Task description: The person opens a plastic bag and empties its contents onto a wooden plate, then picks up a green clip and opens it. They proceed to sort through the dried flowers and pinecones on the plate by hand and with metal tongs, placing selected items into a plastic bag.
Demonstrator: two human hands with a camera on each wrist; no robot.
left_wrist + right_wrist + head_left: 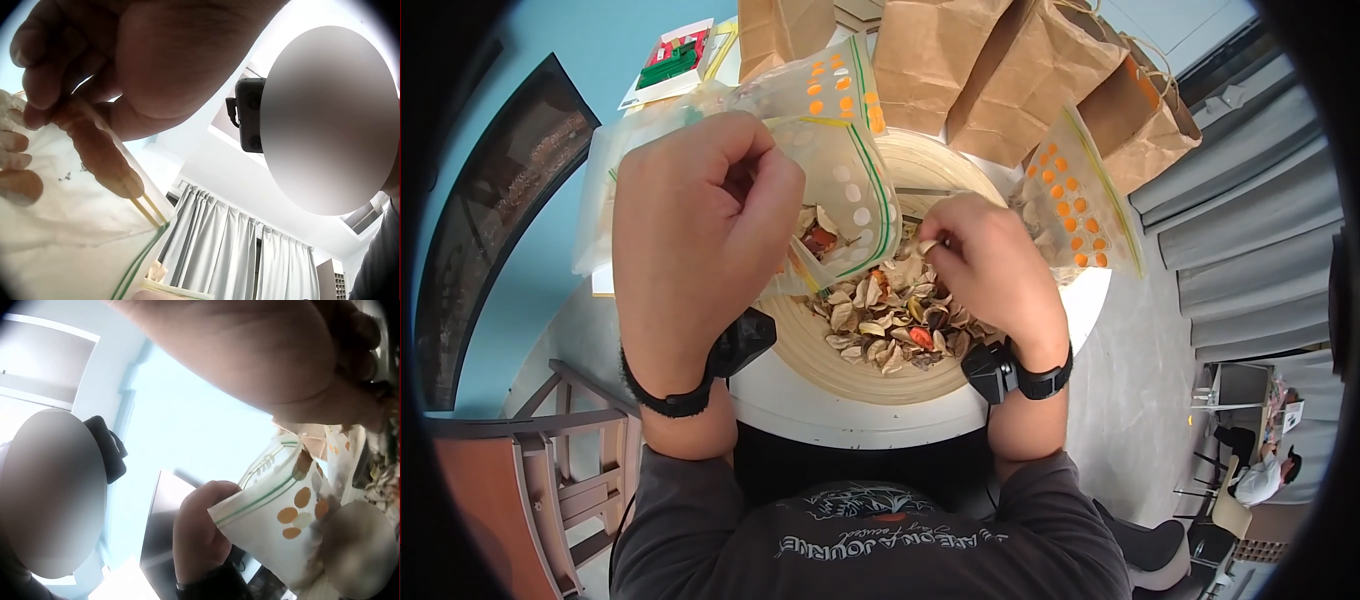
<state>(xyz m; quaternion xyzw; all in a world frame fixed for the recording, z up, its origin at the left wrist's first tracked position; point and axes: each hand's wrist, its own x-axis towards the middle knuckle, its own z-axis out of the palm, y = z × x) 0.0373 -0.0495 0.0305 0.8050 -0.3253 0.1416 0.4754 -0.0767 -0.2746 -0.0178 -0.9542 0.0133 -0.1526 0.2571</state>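
Left hand (700, 220) pinches an open bag (855, 195) over the tray (870, 392) | right hand (992, 262) pinches a dried piece (928, 246) above the tray

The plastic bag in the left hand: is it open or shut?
Open: the bag held by the left hand has its green-striped edges spread apart in the right wrist view.

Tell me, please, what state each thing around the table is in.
Left hand: pinching the near bag
Right hand: pinching a pale piece
Near bag: open, partly filled
Dried pieces: loose, heaped
Round tray: partly covered
Right bag: upright, seal unclear
Paper bags: standing
Curtains: hanging, gathered
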